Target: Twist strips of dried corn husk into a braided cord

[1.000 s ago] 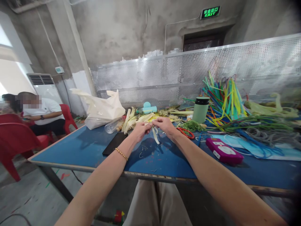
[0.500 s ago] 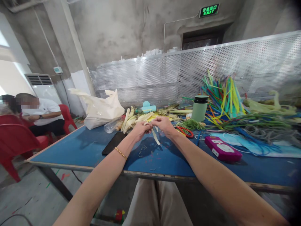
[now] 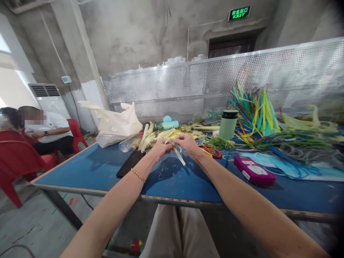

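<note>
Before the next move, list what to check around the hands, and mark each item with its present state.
1. Left hand pinches the pale strip: ok.
2. Right hand grips the same strip: ok.
3. Strip's loose end hangs free above the blue table: ok.
4. Strip's state between the fingers, hidden by them: cannot tell.
5. Black phone lies flat, apart from the left hand: ok.
6. Red-handled scissors lie clear of the right wrist: cannot tell, they are very close.

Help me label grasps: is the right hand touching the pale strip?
Touching. The head view shows the right hand and left hand pinching the pale strip at its top; its free end hangs below them.
</note>
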`<state>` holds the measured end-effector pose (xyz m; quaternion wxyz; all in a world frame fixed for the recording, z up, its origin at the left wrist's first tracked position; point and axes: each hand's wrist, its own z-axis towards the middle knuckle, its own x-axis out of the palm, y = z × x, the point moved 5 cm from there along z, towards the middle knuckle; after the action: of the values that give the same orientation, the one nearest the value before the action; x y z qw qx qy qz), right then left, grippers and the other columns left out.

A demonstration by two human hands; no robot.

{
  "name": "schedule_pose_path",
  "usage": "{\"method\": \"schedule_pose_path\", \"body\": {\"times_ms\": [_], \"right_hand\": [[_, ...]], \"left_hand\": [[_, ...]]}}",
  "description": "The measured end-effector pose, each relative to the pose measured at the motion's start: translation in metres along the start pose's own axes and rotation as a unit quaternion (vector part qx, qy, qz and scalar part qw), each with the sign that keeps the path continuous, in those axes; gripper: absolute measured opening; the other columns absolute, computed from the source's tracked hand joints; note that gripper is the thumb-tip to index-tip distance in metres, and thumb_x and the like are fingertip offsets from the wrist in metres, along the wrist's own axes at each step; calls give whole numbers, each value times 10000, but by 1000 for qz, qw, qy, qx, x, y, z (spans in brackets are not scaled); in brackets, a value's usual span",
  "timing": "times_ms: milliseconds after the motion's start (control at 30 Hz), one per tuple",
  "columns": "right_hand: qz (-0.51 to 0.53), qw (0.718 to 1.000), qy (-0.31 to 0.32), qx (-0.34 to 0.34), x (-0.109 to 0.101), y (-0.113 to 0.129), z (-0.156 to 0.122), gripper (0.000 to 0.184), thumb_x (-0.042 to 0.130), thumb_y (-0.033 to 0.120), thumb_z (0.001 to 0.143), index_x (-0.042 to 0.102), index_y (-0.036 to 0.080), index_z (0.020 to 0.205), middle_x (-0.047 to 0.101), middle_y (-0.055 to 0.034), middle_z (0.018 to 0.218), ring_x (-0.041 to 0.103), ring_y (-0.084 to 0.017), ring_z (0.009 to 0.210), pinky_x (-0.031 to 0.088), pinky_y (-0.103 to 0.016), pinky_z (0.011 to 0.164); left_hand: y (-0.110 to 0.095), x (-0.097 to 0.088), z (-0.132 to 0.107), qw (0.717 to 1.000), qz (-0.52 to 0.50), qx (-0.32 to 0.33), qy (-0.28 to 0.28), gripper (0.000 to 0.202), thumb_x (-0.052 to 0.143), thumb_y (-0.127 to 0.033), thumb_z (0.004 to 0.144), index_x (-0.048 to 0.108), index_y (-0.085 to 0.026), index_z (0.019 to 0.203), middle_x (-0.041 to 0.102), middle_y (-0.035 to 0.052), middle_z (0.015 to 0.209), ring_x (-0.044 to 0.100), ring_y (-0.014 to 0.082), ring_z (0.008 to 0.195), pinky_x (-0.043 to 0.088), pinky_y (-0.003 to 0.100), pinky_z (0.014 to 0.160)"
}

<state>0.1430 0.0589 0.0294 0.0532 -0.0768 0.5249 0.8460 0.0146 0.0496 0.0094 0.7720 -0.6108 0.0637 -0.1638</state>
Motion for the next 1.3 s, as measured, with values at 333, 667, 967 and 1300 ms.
{"method": "schedule_pose_path", "body": {"times_ms": [333,667,967,1300], "right_hand": [[34,999,4,22,1,1,-1,250,687,387,589,582,159,591,566,10,543,458,-100,498,375,-242,496],[-198,974,-68,-87,-15,13,8,308,578,363,765,586,158,535,504,-3,521,434,-127,544,324,-271,557],[-182,940,147,-247,17,41,-9,171,611,171,730,763,206,798,656,-34,747,527,-138,680,396,-260,657],[-37,987,123,-96,4,24,-1,178,580,337,784,624,166,803,608,5,551,544,-123,478,419,-246,497]], "left_hand": [[-4,2,-4,999,-42,-3,19,235,792,-230,611,593,-110,644,555,1,569,495,74,501,335,230,525],[-3,-7,-1,999,19,-1,-44,163,754,-177,591,633,-95,662,535,-8,531,426,57,443,275,220,454],[3,-6,0,989,121,6,-79,123,697,-93,581,578,-123,587,481,-37,473,383,46,405,264,209,428],[-1,-1,-2,990,141,26,-10,167,708,-198,633,582,-116,560,527,-9,521,400,44,426,290,214,440]]}}
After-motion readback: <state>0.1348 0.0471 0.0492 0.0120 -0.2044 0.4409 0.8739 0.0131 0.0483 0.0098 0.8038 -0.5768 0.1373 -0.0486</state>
